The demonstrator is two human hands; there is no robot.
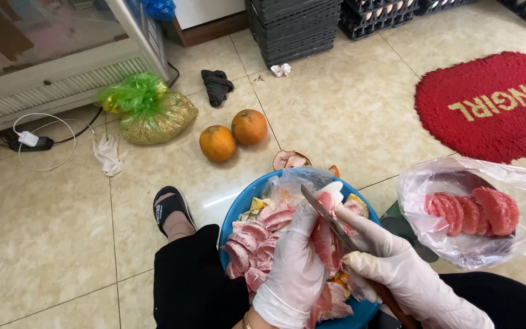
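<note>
Bottom center, gloved left hand (296, 256) clamps a pink pomelo segment (324, 244) over the blue basin (238, 210) while right hand (397, 268) tightly grips a knife (327, 216).

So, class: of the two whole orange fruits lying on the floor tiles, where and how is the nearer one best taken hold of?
Judging by its pose, take the nearer orange fruit from above, fingers spread around its widest part. It is round and has no handle; the second fruit touches or nearly touches its far-right side, so come in from the near-left side.

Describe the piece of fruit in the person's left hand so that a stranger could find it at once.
Start at the blue basin on the person's lap. Above it the gloved left hand grips a pink citrus segment. Unlike the loose segments beside it, the knife touches this one.
</note>
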